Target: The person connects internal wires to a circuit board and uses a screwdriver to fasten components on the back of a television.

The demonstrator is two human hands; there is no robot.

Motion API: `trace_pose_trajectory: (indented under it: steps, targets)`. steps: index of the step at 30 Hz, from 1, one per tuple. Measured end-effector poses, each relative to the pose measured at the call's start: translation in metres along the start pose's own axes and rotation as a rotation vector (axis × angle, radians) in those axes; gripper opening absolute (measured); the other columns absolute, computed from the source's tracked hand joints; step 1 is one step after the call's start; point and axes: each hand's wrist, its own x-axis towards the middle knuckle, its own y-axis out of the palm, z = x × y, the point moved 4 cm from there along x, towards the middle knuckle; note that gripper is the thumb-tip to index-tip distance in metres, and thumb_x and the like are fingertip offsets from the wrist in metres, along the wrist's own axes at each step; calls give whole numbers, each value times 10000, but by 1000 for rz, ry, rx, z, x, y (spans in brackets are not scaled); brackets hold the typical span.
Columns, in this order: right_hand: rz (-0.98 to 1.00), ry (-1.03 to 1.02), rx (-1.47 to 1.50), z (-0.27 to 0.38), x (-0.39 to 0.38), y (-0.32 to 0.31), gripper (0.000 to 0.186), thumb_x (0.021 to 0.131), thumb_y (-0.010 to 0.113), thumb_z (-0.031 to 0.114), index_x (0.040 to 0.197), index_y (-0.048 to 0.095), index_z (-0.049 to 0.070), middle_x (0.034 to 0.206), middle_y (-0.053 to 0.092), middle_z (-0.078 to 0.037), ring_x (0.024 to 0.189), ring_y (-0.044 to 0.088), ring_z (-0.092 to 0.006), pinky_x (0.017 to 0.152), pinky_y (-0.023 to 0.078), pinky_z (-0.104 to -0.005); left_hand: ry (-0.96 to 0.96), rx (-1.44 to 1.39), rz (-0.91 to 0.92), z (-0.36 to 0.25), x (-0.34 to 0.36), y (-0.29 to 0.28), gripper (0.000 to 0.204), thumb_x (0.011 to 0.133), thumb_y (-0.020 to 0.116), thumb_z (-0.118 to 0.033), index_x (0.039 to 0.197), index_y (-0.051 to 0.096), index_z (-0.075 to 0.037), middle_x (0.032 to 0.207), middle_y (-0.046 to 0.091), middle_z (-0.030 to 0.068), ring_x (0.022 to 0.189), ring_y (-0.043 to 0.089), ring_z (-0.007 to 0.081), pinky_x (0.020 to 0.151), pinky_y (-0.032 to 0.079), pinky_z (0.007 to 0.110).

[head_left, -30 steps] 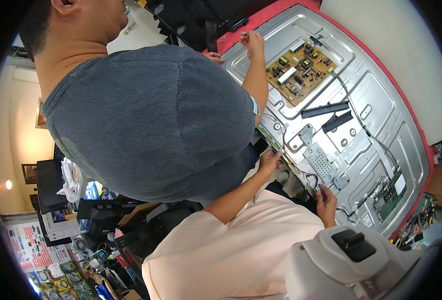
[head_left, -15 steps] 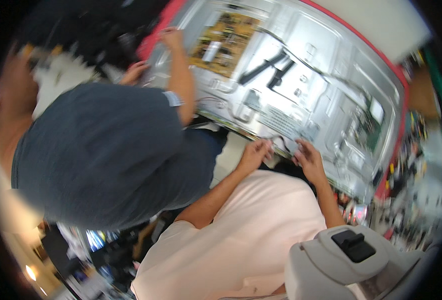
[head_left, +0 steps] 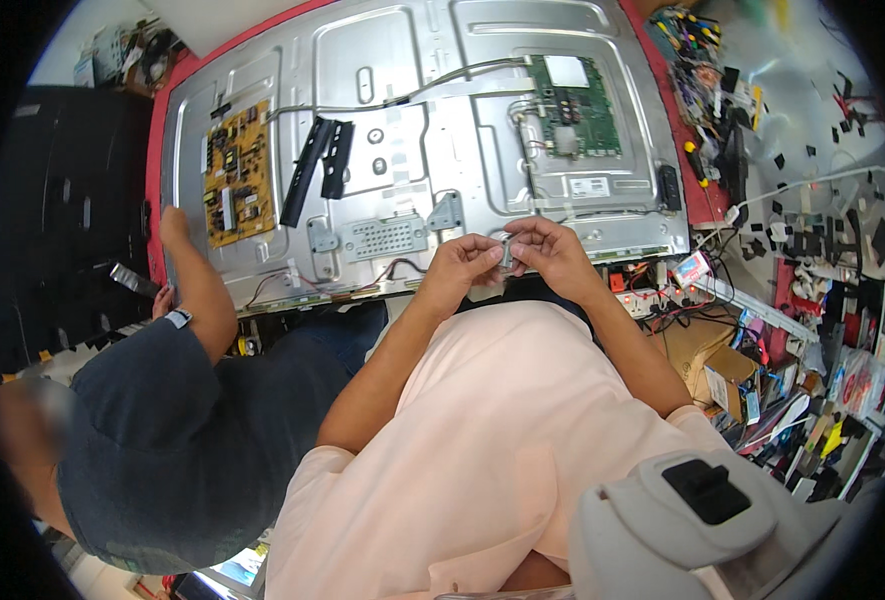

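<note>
My left hand (head_left: pixel 459 264) and my right hand (head_left: pixel 552 252) meet at the near edge of a large metal back panel (head_left: pixel 432 150), both closed round a small silvery part (head_left: pixel 505 250), too small to identify. The panel carries a tan circuit board (head_left: pixel 239 175) at left, a green circuit board (head_left: pixel 577 110) at upper right, two black strips (head_left: pixel 310 160) and a perforated metal bracket (head_left: pixel 382 238). A red and black wire (head_left: pixel 402 266) runs along the near edge, left of my hands.
A co-worker (head_left: pixel 162 440) bends at my left, a hand (head_left: pixel 175 228) at the panel's left end. Black panels (head_left: pixel 72 200) stand at far left. Tools (head_left: pixel 697 70), a white cord (head_left: pixel 812 180), cardboard (head_left: pixel 687 340) and clutter crowd the right. Red padding (head_left: pixel 152 220) rims the panel.
My view has swung round to face the panel squarely. My hands have come together, raised over its near edge. The co-worker's hand has moved down toward the panel's left end.
</note>
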Motion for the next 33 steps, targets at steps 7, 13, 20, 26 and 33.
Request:
trace_pose_trajectory:
  steps: [7, 13, 20, 26, 33]
  targets:
    - [-154, 47, 279, 3, -31, -81, 240, 968, 482, 95, 1156, 559, -32, 923, 619, -89, 768, 640, -157, 694, 542, -271, -89, -161, 18, 8, 42, 71, 148, 904, 624, -169, 960, 594, -36, 803, 626, 30, 703, 621, 131, 642, 501, 251]
    - [-165, 108, 234, -6, -44, -120, 193, 956, 503, 93, 1075, 601, -24, 868, 626, -68, 760, 637, -133, 667, 533, -255, -92, -71, -36, 18, 66, 106, 152, 899, 627, -157, 953, 593, -19, 810, 637, 50, 702, 627, 128, 631, 500, 230]
    - [-270, 149, 173, -17, -46, -124, 185, 935, 554, 111, 1046, 608, -26, 824, 646, -63, 696, 627, -120, 633, 528, -251, -98, 12, 5, 18, 90, 110, 133, 904, 608, -126, 944, 586, -1, 842, 638, 73, 735, 621, 149, 690, 506, 267]
    - [-455, 83, 174, -29, -52, -130, 157, 939, 549, 123, 980, 613, -14, 767, 638, -44, 670, 605, -96, 609, 511, -242, -86, 152, 79, 19, 109, 120, 158, 890, 628, -123, 931, 588, 24, 831, 644, 91, 709, 633, 162, 683, 524, 279]
    - [-598, -84, -622, 13, -60, -121, 167, 928, 442, 106, 875, 505, -39, 749, 562, -268, 750, 557, -466, 661, 445, -485, -3, 433, 209, 19, 121, 123, 155, 881, 626, -118, 897, 605, 34, 773, 656, 96, 680, 640, 153, 636, 516, 266]
